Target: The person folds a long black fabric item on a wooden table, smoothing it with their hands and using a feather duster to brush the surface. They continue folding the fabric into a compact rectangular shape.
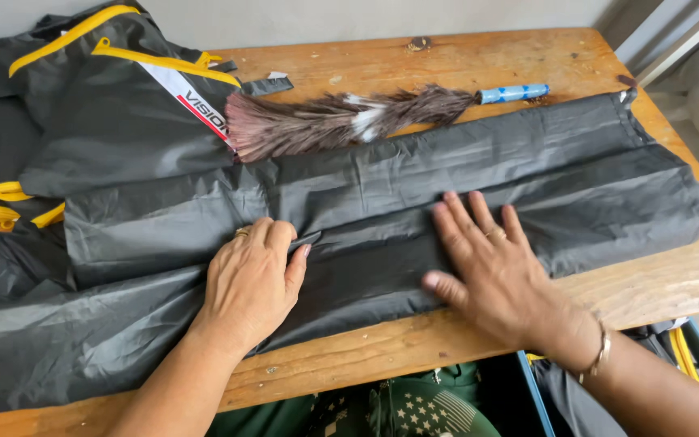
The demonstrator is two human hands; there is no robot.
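At the near edge of the wooden desk, both hands work on a long strip of dark grey fabric that lies folded lengthwise across the desk from left to right. The left hand rests knuckles-up on the cloth, its fingers curled under, and its grip pinches a fold edge between the thumb and the bent fingers. The right hand lies flat and spread, palm down, pressing the folded layers to the desk; its grip is fully open and holds nothing, only bearing down.

The fabric looks thin, light and slightly glossy, creased like a raincoat shell. I judge it soft and limp, and slippery enough for the layers to slide on one another unless weighted. The fold edges and the long seam lines seem the best places to take hold, since the flat middle offers little to pinch.

Just beyond the fabric lies a feather duster with a blue handle, its feathers touching the cloth's far edge. Farther left is a heap of similar dark garments with yellow trim, partly hanging off the desk.
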